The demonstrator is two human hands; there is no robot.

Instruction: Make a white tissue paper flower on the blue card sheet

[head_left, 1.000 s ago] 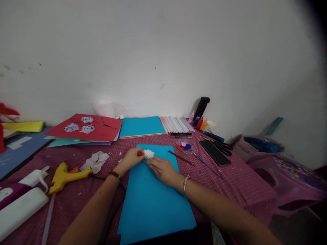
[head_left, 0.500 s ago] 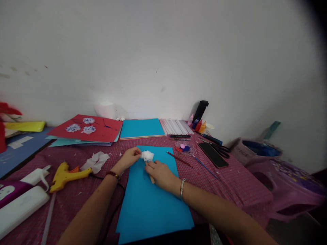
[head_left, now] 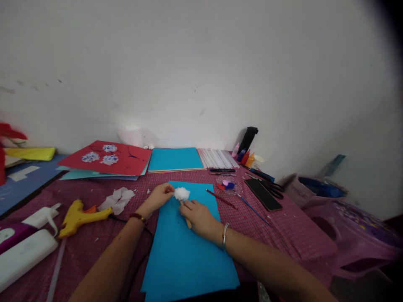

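- Right hand (head_left: 199,216) is gripping a wooden stick (head_left: 188,223), a white tuft (head_left: 181,193) sitting at the grip's eleven o'clock.
- Left hand (head_left: 160,196) is hovering at the tuft's nine-o'clock edge, its grip's state unclear.

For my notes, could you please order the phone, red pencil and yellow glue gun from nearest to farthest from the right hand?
1. Red pencil, right of the right hand
2. Phone, farther right
3. Yellow glue gun, far left

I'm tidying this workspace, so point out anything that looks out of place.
No spill stands out. The crumpled white paper beside the yellow glue gun looks like stray scrap, and the sheets under the red sheet stick out unevenly.
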